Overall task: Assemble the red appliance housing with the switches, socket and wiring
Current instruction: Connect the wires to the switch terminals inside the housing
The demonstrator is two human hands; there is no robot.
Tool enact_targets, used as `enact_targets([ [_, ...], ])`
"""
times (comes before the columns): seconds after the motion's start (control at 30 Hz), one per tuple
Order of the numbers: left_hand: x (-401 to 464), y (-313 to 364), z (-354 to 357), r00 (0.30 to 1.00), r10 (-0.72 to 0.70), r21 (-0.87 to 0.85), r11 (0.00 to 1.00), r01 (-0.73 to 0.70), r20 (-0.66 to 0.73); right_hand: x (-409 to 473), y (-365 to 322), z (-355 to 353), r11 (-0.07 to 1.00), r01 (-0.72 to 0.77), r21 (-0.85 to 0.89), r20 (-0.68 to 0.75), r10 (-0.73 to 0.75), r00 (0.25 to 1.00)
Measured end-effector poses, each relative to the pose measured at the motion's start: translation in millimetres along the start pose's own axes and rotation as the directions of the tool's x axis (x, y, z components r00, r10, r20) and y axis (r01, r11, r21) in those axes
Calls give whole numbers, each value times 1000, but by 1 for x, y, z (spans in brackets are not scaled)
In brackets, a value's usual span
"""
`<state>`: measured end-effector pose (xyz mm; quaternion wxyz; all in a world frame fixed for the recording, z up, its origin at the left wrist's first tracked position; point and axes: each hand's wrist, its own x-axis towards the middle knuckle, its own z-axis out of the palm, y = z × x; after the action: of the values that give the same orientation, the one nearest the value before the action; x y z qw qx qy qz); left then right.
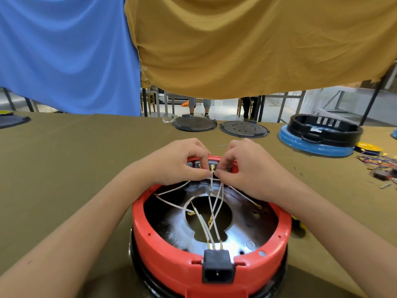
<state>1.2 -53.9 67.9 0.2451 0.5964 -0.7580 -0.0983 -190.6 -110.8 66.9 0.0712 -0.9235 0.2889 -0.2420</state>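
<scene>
The red appliance housing (163, 252) stands upside down on the table in front of me, its shiny metal inside showing. A black power socket (217, 268) sits in its near rim, with three white wires plugged into its back. Several white wires (211, 216) with brass terminals cross the inside. At the far rim sits the switch block (198, 164) with brass tabs. My left hand (178, 161) and my right hand (245, 166) meet over that far rim, fingertips pinched together on a white wire's brass terminal (212, 168) at a switch tab.
Two dark round plates (194, 124) (243, 129) lie at the table's far edge. A black ring on a blue base (318, 138) stands at the far right, with loose coloured wires and small parts (380, 166) beside it. Blue and mustard cloths hang above. A yellow tool (298, 223) lies right of the housing.
</scene>
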Motion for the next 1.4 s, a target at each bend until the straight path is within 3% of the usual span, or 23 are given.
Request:
enact_targets([
  [0.37,1,4,2,998,42,80,996,-38,-41,2,2,1,998,-17,55,-11,18,1000],
  [0.6,3,3,3,998,29,109,994,-23,-52,5,2,3,1000,-27,-2,-5,27,1000],
  [0.87,3,1,1,998,22,37,999,-20,-54,3,4,2,998,-33,62,-2,33,999],
  [1.17,7,1,2,999,2,23,1000,-1,-47,7,3,5,1000,-24,-10,9,24,1000],
  [1.4,-3,1,-1,996,-28,-83,996,21,-85,4,5,3,1000,-9,11,-7,9,1000],
])
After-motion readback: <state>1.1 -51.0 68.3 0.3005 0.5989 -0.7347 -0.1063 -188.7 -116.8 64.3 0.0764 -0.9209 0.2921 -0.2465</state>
